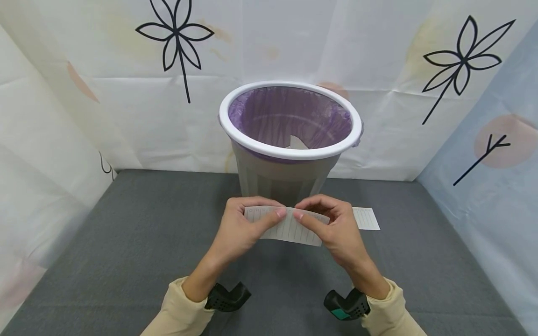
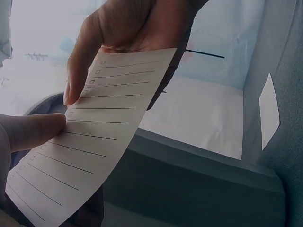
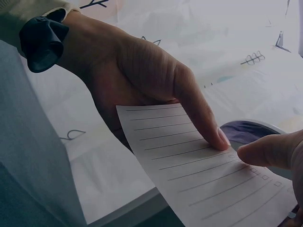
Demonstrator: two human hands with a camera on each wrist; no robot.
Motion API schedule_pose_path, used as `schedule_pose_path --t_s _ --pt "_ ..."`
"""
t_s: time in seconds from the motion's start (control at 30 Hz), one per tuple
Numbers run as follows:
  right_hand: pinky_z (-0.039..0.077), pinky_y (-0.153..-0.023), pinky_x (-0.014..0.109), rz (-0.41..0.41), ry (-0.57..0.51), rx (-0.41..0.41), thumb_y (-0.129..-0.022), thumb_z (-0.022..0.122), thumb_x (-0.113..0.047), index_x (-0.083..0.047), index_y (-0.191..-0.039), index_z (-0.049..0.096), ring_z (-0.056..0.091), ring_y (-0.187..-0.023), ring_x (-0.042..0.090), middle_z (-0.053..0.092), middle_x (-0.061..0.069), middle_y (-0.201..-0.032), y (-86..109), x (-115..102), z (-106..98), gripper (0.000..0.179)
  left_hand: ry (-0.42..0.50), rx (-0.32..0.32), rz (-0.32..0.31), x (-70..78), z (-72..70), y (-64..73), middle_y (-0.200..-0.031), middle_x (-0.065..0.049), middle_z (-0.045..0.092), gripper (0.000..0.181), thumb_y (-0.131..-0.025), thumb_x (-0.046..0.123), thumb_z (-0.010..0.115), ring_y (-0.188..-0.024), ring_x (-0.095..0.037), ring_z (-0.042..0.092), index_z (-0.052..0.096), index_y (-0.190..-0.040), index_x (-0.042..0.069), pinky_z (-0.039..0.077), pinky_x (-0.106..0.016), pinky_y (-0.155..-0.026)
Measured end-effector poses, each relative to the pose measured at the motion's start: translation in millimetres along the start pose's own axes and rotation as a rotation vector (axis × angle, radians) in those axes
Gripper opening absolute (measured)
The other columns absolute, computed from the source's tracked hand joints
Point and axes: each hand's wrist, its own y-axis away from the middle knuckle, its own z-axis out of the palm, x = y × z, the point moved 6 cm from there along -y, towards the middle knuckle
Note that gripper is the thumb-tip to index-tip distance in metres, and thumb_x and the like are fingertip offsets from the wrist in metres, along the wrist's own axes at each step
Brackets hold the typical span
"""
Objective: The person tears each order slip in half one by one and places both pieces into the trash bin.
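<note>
Head view, going left to right: on a dark grey cloth-covered surface (image 1: 126, 261), a person in cream sleeves (image 1: 185, 303) reaches forward with 2 bare hands. The left hand (image 1: 241, 228) is closed in a pinch on a white paper sheet printed with black lines and small checkboxes (image 1: 290, 231), its thumb on the front near the checkbox edge; the fingers behind are partly hidden. The sheet bows gently between the hands, with no tear to be made out. Just beyond it stands a round grey plastic bin with a white rim (image 1: 277, 179), lined with translucent purple plastic (image 1: 290, 112); a pale paper-like piece (image 1: 297, 143) shows inside. The right hand (image 1: 336, 228) pinches the same sheet, its thumb close beside the left thumb but apart from it. Past this hand, a white lined paper slip (image 1: 366, 218) lies on the cloth, partly covered.

Good handling here would seem to mean keeping the 2 thumbs close together at the checkbox edge, so any pull or bend stays controlled between them. Matching pressure on both sides should limit slipping; uneven tension could skew or crumple the thin sheet. Staying near the bin looks sensible.
</note>
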Motion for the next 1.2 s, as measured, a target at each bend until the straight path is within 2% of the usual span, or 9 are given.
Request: schedule_pose_path --t_s 0.27,0.6,0.83,1.03,1.2 --pt "0.052 -0.08 0.035 0.019 0.016 0.011 -0.089 0.076 0.0 0.004 -0.096 0.076 0.064 -0.094 0.026 0.073 0.012 -0.092 0.4 1.2 1.9 0.009 -0.035 -0.021 0.068 5.8 2.7 1.1 -0.097 -0.004 0.077 0.011 -0.093 0.008 0.074 -0.092 -0.021 0.072 0.08 -0.1 0.003 0.057 -0.04 -0.081" --pt "0.054 -0.072 0.034 0.013 0.032 -0.002 -0.089 0.075 -0.001 0.003 -0.095 0.077 0.065 -0.09 0.027 0.072 0.016 -0.091 1.1 1.8 2.8 0.007 -0.076 -0.006 0.032 5.8 2.0 1.3 -0.094 -0.001 0.077 0.01 -0.093 0.013 0.076 -0.083 -0.019 0.072 0.08 -0.098 0.006 0.058 -0.036 -0.069" --pt "0.051 -0.079 0.035 -0.001 0.094 -0.004 -0.089 0.075 0.0 -0.002 -0.094 0.078 0.064 -0.092 0.027 0.073 0.011 -0.09 1.7 1.2 3.5 0.006 -0.105 -0.003 0.048 6.3 1.6 0.9 -0.093 0.001 0.076 0.007 -0.092 0.013 0.076 -0.089 -0.017 0.071 0.08 -0.096 0.008 0.056 -0.038 -0.078" --pt "0.052 -0.076 0.033 -0.019 0.13 -0.008 -0.089 0.076 -0.002 -0.006 -0.092 0.078 0.066 -0.087 0.024 0.073 0.009 -0.088 1.7 1.6 4.5 0.006 -0.119 0.001 -0.001 2.7 1.3 1.3 -0.091 0.002 0.076 0.007 -0.092 0.014 0.076 -0.083 -0.016 0.07 0.08 -0.094 0.009 0.056 -0.036 -0.071" --pt "0.053 -0.077 0.031 -0.098 0.139 -0.01 -0.089 0.075 0.001 -0.007 -0.094 0.078 0.067 -0.084 0.023 0.073 0.01 -0.087 2.2 -0.4 7.2 0.009 -0.111 0.01 -0.062 -1.7 0.7 1.4 -0.091 0.0 0.076 0.008 -0.092 0.014 0.075 -0.081 -0.018 0.07 0.08 -0.094 0.007 0.056 -0.035 -0.067"
